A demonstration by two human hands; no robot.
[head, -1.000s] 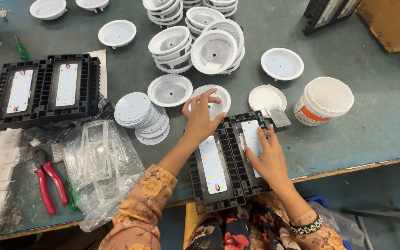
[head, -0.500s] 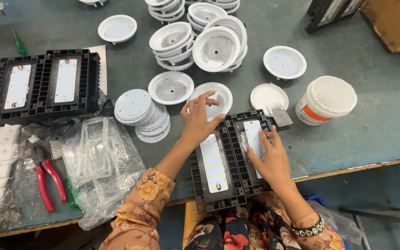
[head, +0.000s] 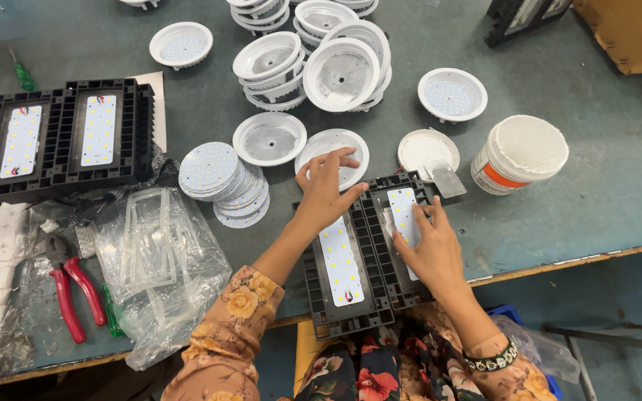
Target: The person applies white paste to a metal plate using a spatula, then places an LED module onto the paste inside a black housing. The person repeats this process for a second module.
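- We see a big grey-green table (head: pixel 596 193); lots of lamp parts lie all over it
- At the near edge sits a black ribbed lamp frame (head: pixel 362 256) with two slots; it hangs a little over the table edge
- A second black frame (head: pixel 61 137) lies far to the left; two white light strips sit in it
- A clear plastic bag (head: pixel 154 275) lies left of our arms; clear covers are inside it
- A pile of white round lamp shells (head: pixel 321 63) stands at the far side; a white tub (head: pixel 520 154) with an orange band stands to the right
- A stack of round white discs (head: pixel 221 178) lies just beside the near frame; red pliers (head: pixel 76 293) lie at the far left
- Our left hand (head: pixel 325 189) rests at the top of the left slot; its fingers are spread wide and touch the frame's far rim and a white shell behind it
- Our right hand (head: pixel 429 245) lies flat on the white strip (head: pixel 403 208) in the right slot; its fingers are close together and press down
- Another white strip (head: pixel 341 261) lies bare in the left slot
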